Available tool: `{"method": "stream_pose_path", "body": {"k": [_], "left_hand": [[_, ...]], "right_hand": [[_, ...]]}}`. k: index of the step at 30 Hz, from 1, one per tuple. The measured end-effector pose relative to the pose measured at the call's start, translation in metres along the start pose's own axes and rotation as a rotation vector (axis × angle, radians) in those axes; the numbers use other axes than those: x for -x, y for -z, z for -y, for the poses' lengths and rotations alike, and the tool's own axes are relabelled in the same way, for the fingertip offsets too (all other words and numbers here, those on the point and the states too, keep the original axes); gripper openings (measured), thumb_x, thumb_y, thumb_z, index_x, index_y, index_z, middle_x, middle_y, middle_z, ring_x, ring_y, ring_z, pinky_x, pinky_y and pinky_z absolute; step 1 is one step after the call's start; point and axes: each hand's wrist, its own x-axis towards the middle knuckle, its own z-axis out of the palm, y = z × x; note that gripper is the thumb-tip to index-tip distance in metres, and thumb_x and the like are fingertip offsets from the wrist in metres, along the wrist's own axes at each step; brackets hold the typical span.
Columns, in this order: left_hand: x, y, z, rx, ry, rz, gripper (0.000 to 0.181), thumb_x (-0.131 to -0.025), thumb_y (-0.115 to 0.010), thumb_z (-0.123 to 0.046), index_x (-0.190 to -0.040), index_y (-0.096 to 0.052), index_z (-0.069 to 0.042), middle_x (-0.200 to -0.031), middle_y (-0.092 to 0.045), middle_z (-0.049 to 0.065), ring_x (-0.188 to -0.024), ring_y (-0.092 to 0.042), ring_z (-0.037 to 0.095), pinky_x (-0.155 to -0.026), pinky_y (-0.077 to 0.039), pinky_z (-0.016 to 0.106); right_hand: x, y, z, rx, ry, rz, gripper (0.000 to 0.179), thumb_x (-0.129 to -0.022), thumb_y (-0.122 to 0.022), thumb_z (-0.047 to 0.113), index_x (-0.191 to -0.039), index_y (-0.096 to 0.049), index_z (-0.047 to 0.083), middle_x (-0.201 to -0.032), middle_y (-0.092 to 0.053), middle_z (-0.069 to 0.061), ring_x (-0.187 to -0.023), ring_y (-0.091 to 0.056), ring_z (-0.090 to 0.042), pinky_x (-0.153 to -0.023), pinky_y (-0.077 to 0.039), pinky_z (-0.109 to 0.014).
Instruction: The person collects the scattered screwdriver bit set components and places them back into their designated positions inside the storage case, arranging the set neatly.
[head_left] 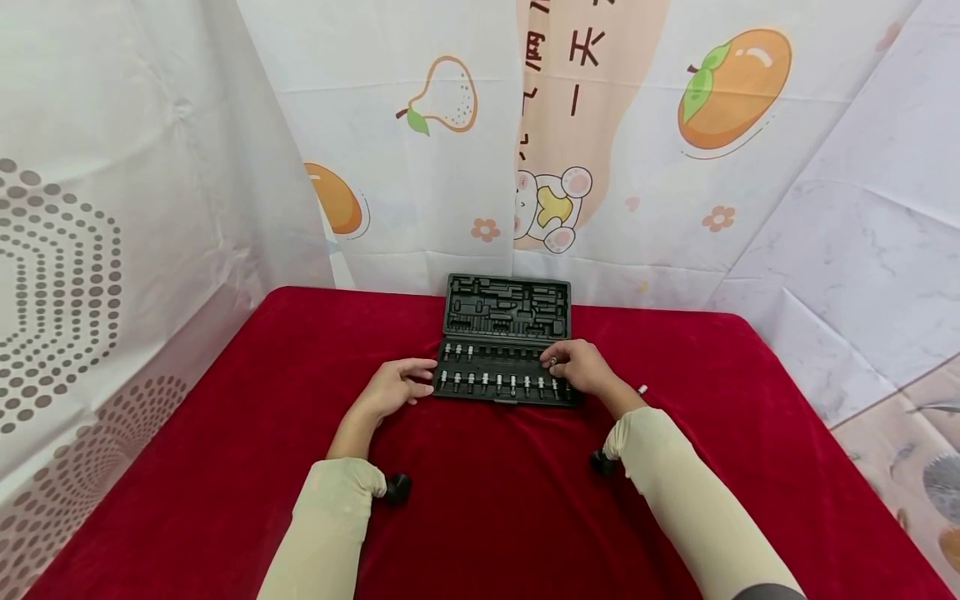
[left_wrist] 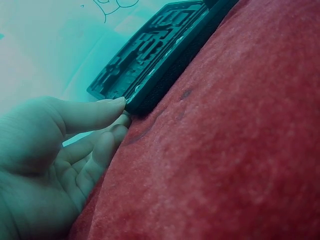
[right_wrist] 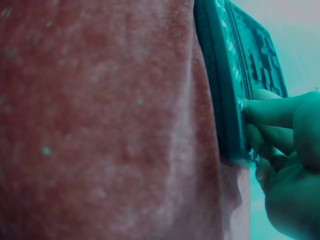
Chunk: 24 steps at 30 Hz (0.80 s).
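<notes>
Bit socket is pinched in the right hand, over the 3 o'clock end of the open black socket case. Its round end seems to face the head camera — exact tilt can't be told. Seated bits point roughly 12-to-6, so lining up with that axis is probably what counts. Right hand clearly nearer; left hand is well off at 9 o'clock, fingers loose, thumb touching the case's edge, gripping nothing. Hands apart.

Around: near row of bits at 6 o'clock, close to the right fingers; three far-row bits toward 9; lid tipped back at 12. Loose bit on the red cloth, about 4 o'clock from the right hand — just past the wrist. Right fingers hide part of the tray's end, likely the main obstruction.
</notes>
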Motion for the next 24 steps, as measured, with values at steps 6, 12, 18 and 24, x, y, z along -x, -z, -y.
{"method": "stream_pose_path", "body": {"k": [6,12,18,24], "left_hand": [[-0.0006,0.0003,0.0007,-0.004,0.0,0.002,0.045,-0.087,-0.069,0.0,-0.132,-0.06,-0.003,-0.116,-0.063,0.017,-0.086,-0.064,0.02,-0.071,-0.052,0.034],[0.0002,0.001,-0.0006,-0.006,0.004,-0.004,0.045,-0.087,-0.069,0.0,-0.132,-0.061,-0.004,-0.116,-0.063,0.016,-0.086,-0.063,0.02,-0.071,-0.052,0.034],[0.0011,0.0011,-0.0004,-0.004,0.002,0.001,0.045,-0.088,-0.069,-0.001,-0.132,-0.06,-0.004,-0.118,-0.062,0.017,-0.087,-0.064,0.021,-0.072,-0.052,0.034],[0.0017,0.0011,-0.0005,-0.001,-0.003,0.007,0.046,-0.088,-0.068,-0.001,-0.133,-0.059,-0.004,-0.119,-0.062,0.017,-0.088,-0.064,0.021,-0.072,-0.052,0.034]], "right_hand": [[-0.0002,-0.0024,-0.0023,0.022,-0.007,-0.074,0.02,-0.091,-0.067,0.003,-0.109,-0.073,0.006,-0.1,-0.07,-0.006,-0.097,-0.063,-0.025,-0.083,-0.051,-0.042],[-0.0016,-0.0034,-0.0011,-0.004,-0.022,-0.115,0.022,-0.092,-0.066,0.005,-0.115,-0.069,0.004,-0.101,-0.071,-0.008,-0.096,-0.065,-0.025,-0.079,-0.053,-0.04],[-0.0046,-0.0049,0.0006,0.006,-0.075,-0.157,0.02,-0.091,-0.069,0.01,-0.111,-0.068,0.006,-0.104,-0.07,-0.01,-0.096,-0.064,-0.027,-0.078,-0.052,-0.041],[-0.007,-0.0074,0.0026,-0.003,-0.088,-0.171,0.02,-0.091,-0.07,0.011,-0.11,-0.069,0.006,-0.104,-0.069,-0.011,-0.092,-0.064,-0.027,-0.076,-0.052,-0.041]]}}
